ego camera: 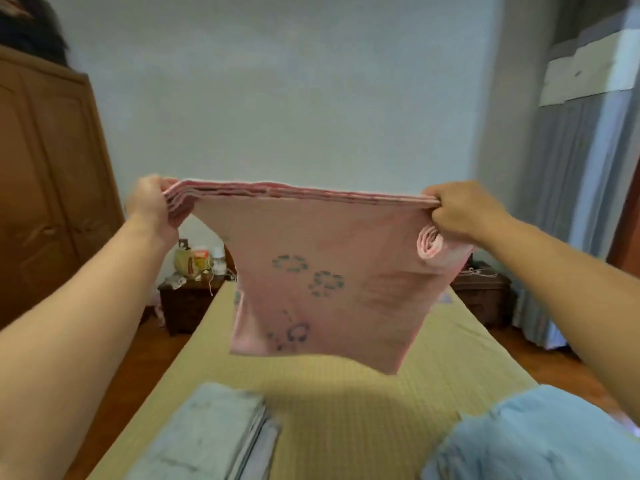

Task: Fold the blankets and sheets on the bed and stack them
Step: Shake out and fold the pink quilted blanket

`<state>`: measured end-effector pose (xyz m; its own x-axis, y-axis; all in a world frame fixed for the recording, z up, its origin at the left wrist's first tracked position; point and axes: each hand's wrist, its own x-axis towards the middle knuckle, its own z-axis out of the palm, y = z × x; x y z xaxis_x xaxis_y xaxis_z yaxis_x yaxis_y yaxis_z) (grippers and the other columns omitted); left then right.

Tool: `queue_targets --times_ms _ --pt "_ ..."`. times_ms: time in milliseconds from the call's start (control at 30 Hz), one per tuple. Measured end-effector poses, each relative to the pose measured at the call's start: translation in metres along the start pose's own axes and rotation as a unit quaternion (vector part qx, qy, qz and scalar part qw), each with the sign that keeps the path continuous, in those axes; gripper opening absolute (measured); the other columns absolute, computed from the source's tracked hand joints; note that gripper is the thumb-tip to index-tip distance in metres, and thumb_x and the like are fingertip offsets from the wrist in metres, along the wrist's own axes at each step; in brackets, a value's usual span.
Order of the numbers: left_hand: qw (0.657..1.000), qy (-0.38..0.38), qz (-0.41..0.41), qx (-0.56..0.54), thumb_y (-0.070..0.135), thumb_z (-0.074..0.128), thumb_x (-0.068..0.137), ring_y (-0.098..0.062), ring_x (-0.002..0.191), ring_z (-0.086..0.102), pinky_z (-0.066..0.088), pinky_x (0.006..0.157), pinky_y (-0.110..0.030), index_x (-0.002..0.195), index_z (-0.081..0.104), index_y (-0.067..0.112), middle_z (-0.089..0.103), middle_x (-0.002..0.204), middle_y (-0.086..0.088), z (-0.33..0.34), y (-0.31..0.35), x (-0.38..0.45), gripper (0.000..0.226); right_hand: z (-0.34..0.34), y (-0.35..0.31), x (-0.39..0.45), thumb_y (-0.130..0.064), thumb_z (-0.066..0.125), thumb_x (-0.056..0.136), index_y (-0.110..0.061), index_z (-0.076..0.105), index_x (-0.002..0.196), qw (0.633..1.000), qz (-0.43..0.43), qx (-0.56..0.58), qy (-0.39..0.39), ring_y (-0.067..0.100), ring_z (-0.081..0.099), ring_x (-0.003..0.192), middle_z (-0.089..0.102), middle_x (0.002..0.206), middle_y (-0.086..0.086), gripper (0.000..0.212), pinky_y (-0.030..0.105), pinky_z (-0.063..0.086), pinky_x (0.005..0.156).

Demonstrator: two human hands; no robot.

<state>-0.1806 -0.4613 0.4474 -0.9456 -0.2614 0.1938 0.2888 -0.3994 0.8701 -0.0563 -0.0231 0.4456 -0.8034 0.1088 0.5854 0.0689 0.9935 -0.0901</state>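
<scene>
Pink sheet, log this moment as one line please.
pink sheet: partly folded, held up over bed | left hand, right hand: gripping top corners | folded grey stack: on bed

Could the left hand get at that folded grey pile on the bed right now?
Probably not yet: the left hand is busy, holding up one end of the pink sheet. The grey pile lies uncovered below it, so the path looks free once it lets go.

A home bedroom: a bed with an olive-green woven mat cover [346,403], dark carved wooden nightstands [188,303] flanking its head, a brown wooden wardrobe [45,188] left of it.
</scene>
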Motion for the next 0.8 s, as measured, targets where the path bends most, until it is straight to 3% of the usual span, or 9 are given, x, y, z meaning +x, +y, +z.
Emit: queue_targets --times_ms 100,200,267,367,467,500,567,667,800 --pt "0.994 0.079 -0.045 0.056 0.005 0.045 0.087 -0.022 0.080 0.069 0.059 0.082 -0.035 0.089 0.068 0.011 0.068 0.087 -0.010 -0.060 -0.055 -0.047 0.024 0.056 0.003 -0.071 -0.025 0.040 0.069 -0.035 0.069 0.096 0.996 -0.041 0.048 -0.055 0.027 0.062 0.082 0.071 0.090 -0.001 0.041 0.036 0.053 0.070" --pt "0.968 0.128 -0.131 0.172 0.002 0.045 0.091 -0.025 0.075 0.063 0.056 0.072 -0.035 0.089 0.066 0.010 0.062 0.097 -0.019 -0.136 -0.131 -0.103 0.023 0.132 0.010 -0.170 -0.028 0.045 0.070 -0.032 0.072 0.110 0.988 -0.086 0.060 -0.113 0.031 0.067 0.091 0.074 0.101 0.002 0.049 0.038 0.055 0.075" --pt "0.937 0.135 -0.214 0.238 0.003 0.051 0.092 -0.027 0.072 0.060 0.057 0.059 -0.034 0.095 0.064 0.007 0.058 0.098 -0.021 -0.189 -0.186 -0.149 0.014 0.184 0.021 -0.254 -0.027 0.053 0.067 -0.032 0.071 0.115 0.981 -0.076 0.084 -0.156 0.029 0.071 0.088 0.075 0.103 0.000 0.051 0.039 0.058 0.070" --pt "0.880 0.137 -0.340 0.303 0.005 0.061 0.093 -0.032 0.072 0.059 0.062 0.053 -0.039 0.099 0.061 0.005 0.055 0.091 -0.020 -0.253 -0.260 -0.229 0.006 0.239 0.034 -0.379 -0.033 0.052 0.069 -0.034 0.061 0.113 0.955 -0.097 0.107 -0.258 0.024 0.069 0.066 0.068 0.088 -0.007 0.045 0.032 0.052 0.045" --pt "0.820 0.133 -0.421 0.365 -0.006 0.047 0.099 -0.031 0.066 0.055 0.059 0.045 -0.036 0.091 0.061 0.004 0.052 0.077 -0.016 -0.291 -0.313 -0.303 0.019 0.278 0.052 -0.481 -0.057 0.047 0.085 -0.035 0.063 0.105 0.931 -0.126 0.117 -0.323 0.016 0.066 0.060 0.062 0.092 -0.012 0.034 0.027 0.047 0.043" --pt "0.798 0.124 -0.441 0.392 -0.009 0.041 0.100 -0.031 0.066 0.056 0.059 0.044 -0.035 0.089 0.060 0.004 0.052 0.077 -0.016 -0.298 -0.327 -0.323 0.025 0.287 0.057 -0.505 -0.064 0.043 0.089 -0.035 0.065 0.107 0.929 -0.102 0.123 -0.335 0.015 0.067 0.063 0.062 0.095 -0.012 0.041 0.029 0.049 0.047" --pt "0.752 0.111 -0.471 0.448 -0.010 0.038 0.099 -0.035 0.073 0.060 0.061 0.056 -0.044 0.089 0.060 0.001 0.055 0.085 -0.017 -0.311 -0.350 -0.352 0.027 0.296 0.060 -0.535 -0.061 0.044 0.092 -0.028 0.069 0.110 0.926 0.054 0.147 -0.343 0.021 0.069 0.075 0.066 0.098 -0.006 0.045 0.034 0.053 0.061" --pt "0.702 0.101 -0.474 0.522 -0.007 0.043 0.094 -0.043 0.087 0.065 0.060 0.080 -0.061 0.092 0.064 0.002 0.062 0.098 -0.021 -0.333 -0.369 -0.363 0.023 0.299 0.058 -0.546 -0.028 0.064 0.094 -0.014 0.071 0.110 0.895 0.283 0.147 -0.312 0.032 0.067 0.090 0.072 0.099 0.010 0.022 0.034 0.045 0.070" --pt "0.673 0.063 -0.445 0.588 0.001 0.046 0.095 -0.039 0.084 0.067 0.060 0.080 -0.060 0.089 0.068 0.012 0.066 0.099 -0.016 -0.381 -0.377 -0.353 0.025 0.306 0.065 -0.576 -0.021 0.067 0.093 -0.013 0.067 0.119 0.846 0.389 0.143 -0.334 0.026 0.062 0.091 0.065 0.096 0.001 0.027 0.035 0.046 0.076"
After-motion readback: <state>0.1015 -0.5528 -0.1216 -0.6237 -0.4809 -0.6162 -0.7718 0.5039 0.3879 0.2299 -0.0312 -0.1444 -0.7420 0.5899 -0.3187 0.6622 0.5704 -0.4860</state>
